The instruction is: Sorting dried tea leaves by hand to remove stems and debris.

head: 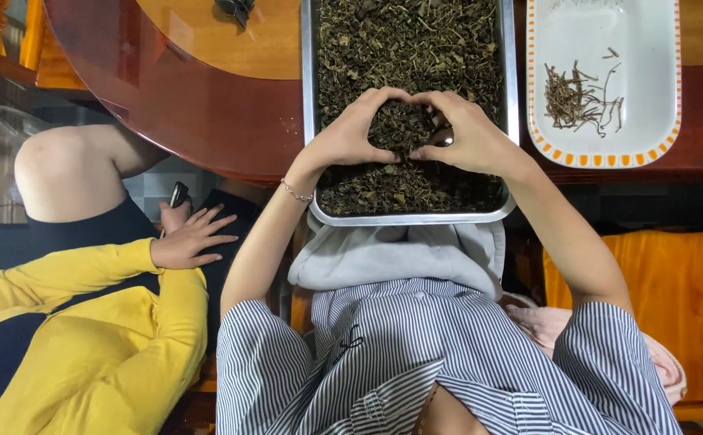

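A metal tray [309, 97] full of dark dried leaves [408, 48] sits on the wooden table's near edge. My left hand [351, 133] and my right hand [464, 133] rest on the leaves in the tray's near half. Their fingertips meet and ring a small heap of leaves [400, 129]. The right hand also has a small dark shiny object [442, 137] tucked under its fingers; I cannot tell what it is. A thin bracelet [296, 192] is on my left wrist.
A white dish with an orange-dashed rim [674, 89] holds a few dry stems [577, 101] at the right. A person in a yellow sleeve [70, 274] sits at my left, hand [190, 238] on a lap beside a dark phone [178, 194]. An orange cloth [674, 298] lies at lower right.
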